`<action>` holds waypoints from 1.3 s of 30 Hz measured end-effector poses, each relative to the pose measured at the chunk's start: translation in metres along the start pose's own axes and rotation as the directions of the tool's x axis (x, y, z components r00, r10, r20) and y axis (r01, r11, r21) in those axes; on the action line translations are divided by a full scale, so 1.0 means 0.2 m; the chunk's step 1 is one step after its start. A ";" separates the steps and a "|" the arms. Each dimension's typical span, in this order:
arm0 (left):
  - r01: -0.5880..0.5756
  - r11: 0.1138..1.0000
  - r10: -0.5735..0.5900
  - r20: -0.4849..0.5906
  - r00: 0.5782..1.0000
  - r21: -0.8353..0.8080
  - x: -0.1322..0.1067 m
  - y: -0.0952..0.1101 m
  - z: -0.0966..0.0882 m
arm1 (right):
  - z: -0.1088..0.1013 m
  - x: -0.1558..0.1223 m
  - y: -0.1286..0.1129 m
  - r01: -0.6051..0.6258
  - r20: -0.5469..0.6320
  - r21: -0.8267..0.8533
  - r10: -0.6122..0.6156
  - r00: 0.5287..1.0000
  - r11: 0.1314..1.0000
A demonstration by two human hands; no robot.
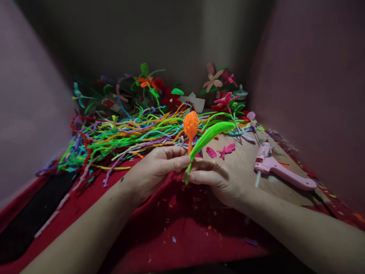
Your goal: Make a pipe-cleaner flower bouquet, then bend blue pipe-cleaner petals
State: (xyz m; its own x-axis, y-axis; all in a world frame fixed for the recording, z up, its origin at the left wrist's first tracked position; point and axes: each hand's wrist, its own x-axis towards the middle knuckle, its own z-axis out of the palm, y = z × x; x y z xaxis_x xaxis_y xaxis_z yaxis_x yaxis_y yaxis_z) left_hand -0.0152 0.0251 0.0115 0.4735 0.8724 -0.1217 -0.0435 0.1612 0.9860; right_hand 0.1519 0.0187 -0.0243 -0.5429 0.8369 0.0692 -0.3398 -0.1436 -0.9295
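Fingertips nearly meeting, both of my hands are closed over the middle of the table. My left hand (pixel 159 163) pinches the lower stem of an orange fuzzy pipe-cleaner bud (pixel 191 123), which stands upright. A bright green pipe-cleaner leaf (pixel 211 135) crosses in front of that stem and curves up to the right. Its narrow base is pinched by my right hand (pixel 215 177), with the tip poking out below the fingers. My left thumb touches the leaf where the two pieces cross. The fingers hide the bottom of the orange stem.
Loose colourful pipe cleaners (pixel 137 133) lie heaped behind my hands. Finished pipe-cleaner flowers (pixel 171 95) stand along the wall. A pink glue gun (pixel 273 167) rests on a board (pixel 236 175) at right, near small pink petals (pixel 225 151). A black flat object (pixel 37 209) lies on the red cloth (pixel 176 243).
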 end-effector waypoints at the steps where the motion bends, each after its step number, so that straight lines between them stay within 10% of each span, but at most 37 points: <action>1: -0.001 1.000 0.002 -0.023 1.000 0.031 0.00 0.00 0.00 | 0.00 0.00 -0.01 -0.007 -0.019 -0.021 0.007 1.000 1.000; 7: 0.046 0.987 -0.030 -0.105 0.994 0.154 0.00 0.01 0.05 | 0.00 0.00 -0.01 -0.029 -0.089 -0.235 0.009 0.996 0.972; 28: 0.037 0.999 -0.039 -0.089 0.995 -0.017 0.00 0.00 0.02 | 0.01 0.00 0.01 -0.040 -0.063 -0.013 0.039 0.997 0.999; 39: 0.034 0.991 -0.017 -0.138 0.990 0.127 -0.02 0.03 0.03 | 0.01 0.00 -0.01 0.016 -0.120 -0.310 -0.056 0.991 0.951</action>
State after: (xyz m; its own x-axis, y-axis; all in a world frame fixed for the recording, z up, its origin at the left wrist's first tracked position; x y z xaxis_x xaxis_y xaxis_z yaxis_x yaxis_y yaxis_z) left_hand -0.0111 0.0202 0.0181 0.3484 0.9248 -0.1527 0.0852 0.1310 0.9877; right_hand 0.1502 0.0174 -0.0216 -0.4268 0.9011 0.0768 -0.0936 0.0404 -0.9948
